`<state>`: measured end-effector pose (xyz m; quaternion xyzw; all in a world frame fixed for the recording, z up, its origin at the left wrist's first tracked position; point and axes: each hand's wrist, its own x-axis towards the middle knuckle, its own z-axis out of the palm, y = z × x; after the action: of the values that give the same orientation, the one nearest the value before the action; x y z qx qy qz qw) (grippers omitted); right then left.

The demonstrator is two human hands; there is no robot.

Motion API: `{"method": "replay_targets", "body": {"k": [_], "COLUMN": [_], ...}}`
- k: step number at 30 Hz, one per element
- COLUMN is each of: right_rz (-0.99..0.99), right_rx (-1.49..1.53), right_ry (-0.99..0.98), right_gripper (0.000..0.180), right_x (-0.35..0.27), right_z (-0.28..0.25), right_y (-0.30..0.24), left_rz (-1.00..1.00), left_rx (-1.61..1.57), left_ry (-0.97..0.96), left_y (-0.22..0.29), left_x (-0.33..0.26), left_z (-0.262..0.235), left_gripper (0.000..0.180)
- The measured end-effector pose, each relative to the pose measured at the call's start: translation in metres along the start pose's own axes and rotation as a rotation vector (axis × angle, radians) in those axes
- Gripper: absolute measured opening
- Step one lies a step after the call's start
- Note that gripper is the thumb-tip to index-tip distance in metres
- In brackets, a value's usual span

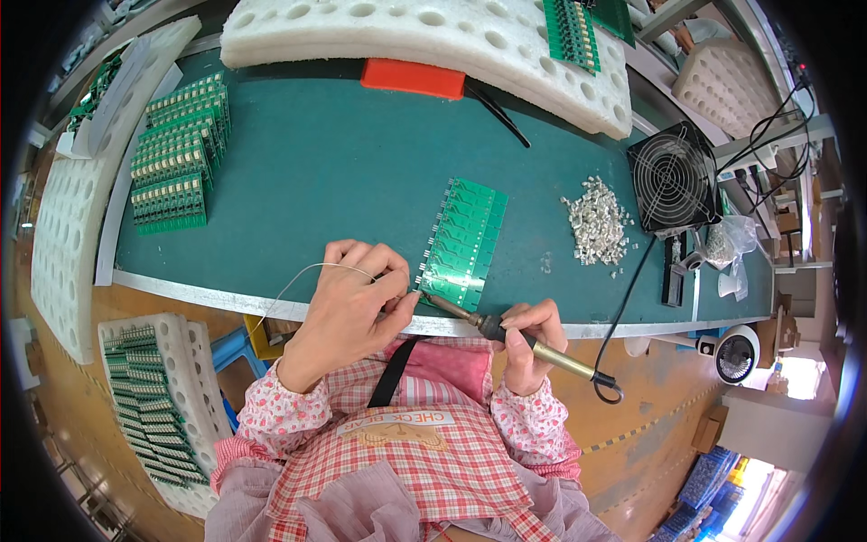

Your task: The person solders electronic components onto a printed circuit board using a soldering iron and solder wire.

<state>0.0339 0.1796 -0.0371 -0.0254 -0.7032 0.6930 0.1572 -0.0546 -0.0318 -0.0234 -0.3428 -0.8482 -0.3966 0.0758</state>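
Green workbench (298,172), pale metal front edge. Upon it: one green circuit board (471,226), flat, near that edge, in front of you. Your left hand (357,303): fingers curled, pinching a thin wire (291,280) at the board's near left corner. Your right hand (533,343): fingers closed round a soldering iron (562,359), tip at the same corner. Right of the board: a heap of small parts (596,223), then a black fan (675,178). Far left: rows of assembled boards (176,154).
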Motion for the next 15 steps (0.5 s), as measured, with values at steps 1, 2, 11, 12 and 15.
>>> {"method": "replay_targets", "body": {"k": [1, 2, 11, 12, 15], "right_rz": [-0.013, -0.014, -0.027, -0.026, -0.034], "right_rx": [0.006, -0.003, -0.017, -0.019, -0.013], "right_ry": [0.006, -0.007, -0.008, -0.008, -0.009], "right_gripper": [0.012, 0.012, 0.013, 0.013, 0.014], "right_x": [0.0004, 0.0006, 0.0004, 0.0004, 0.0021], "right_z": [-0.0001, -0.0002, -0.0006, -0.0008, 0.0004], "right_y": [0.0002, 0.0001, 0.0004, 0.0005, 0.0007], "left_rz": [0.002, 0.002, -0.002, -0.001, -0.053], "left_rx": [0.001, 0.001, 0.023, 0.015, -0.033], "left_ry": [-0.005, -0.004, -0.030, -0.024, -0.015], "left_y": [-0.0001, -0.0001, 0.0011, 0.0011, 0.0010], "left_x": [0.0001, 0.0002, 0.0006, 0.0008, 0.0002], "left_z": [-0.0001, -0.0002, -0.0007, -0.0008, -0.0025], "left_gripper": [0.018, 0.018, 0.017, 0.017, 0.017]}}
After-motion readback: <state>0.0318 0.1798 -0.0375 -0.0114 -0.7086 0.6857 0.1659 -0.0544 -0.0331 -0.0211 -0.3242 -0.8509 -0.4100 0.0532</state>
